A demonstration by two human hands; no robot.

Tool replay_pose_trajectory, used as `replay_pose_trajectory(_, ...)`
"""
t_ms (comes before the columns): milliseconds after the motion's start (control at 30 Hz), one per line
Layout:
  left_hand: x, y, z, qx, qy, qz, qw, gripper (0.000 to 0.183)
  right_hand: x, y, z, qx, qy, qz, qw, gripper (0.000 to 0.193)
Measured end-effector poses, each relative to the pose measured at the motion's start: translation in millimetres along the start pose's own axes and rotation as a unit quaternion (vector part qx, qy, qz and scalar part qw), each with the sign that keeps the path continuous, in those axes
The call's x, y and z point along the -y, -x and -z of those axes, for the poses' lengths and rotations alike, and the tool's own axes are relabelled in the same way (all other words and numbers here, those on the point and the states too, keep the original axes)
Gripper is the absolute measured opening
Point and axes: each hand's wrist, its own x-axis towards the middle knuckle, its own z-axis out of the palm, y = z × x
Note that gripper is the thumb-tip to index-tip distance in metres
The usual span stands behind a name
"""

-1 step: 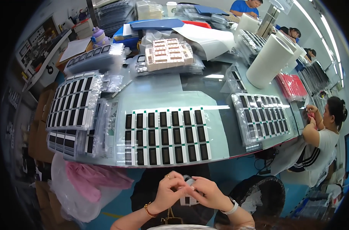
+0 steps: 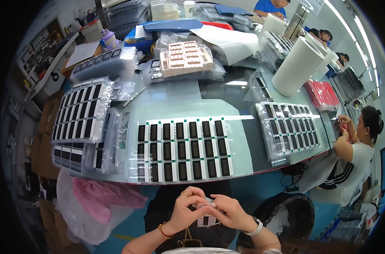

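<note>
My left hand and my right hand meet in front of my body, below the near edge of the table. Their fingers are bent, with thumbs close together. Pinched between them is a small pale, shiny piece, mostly covered by the fingers, so its kind is unclear. Just under the thumbs shows a small white piece with dark rectangles; whether a hand holds it I cannot tell. On the table before me lies a sheet of dark rectangular panels with white strips and green tabs, in rows.
Stacked clear trays of similar panels stand left and right. Farther back are a stack of pinkish-white blocks and a white roll. A black-lined bin stands at lower right. A co-worker sits at right.
My fingers have shifted slightly around the small piece, which now shows paler between them. The dark spot above my fingertips no longer shows. The panels on the table stay put.
</note>
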Motion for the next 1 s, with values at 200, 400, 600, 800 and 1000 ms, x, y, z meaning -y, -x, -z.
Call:
replay_pose_trajectory(200,5,-11,0,0.058,0.094,-0.069,0.991,0.013,-10,-5,16,0.078,-0.109,-0.036,0.99,0.021)
replay_pose_trajectory(400,-7,-14,-13,-0.005,0.066,-0.004,0.998,0.01,3,-11,26,-0.09,-0.023,-0.038,0.995,0.023)
replay_pose_trajectory(600,-9,-15,-22,-0.039,-0.008,-0.035,0.999,0.01,-7,-7,23,-0.144,-0.086,-0.009,0.986,0.017)
replay_pose_trajectory(800,-5,-15,-12,-0.076,-0.063,-0.066,0.993,0.008,-10,-11,45,-0.289,-0.254,-0.067,0.921,0.005)
replay_pose_trajectory(1000,1,-18,-21,-0.062,-0.02,0.023,0.998,0.004,-47,-37,84,-0.261,-0.169,-0.09,0.946,0.004)
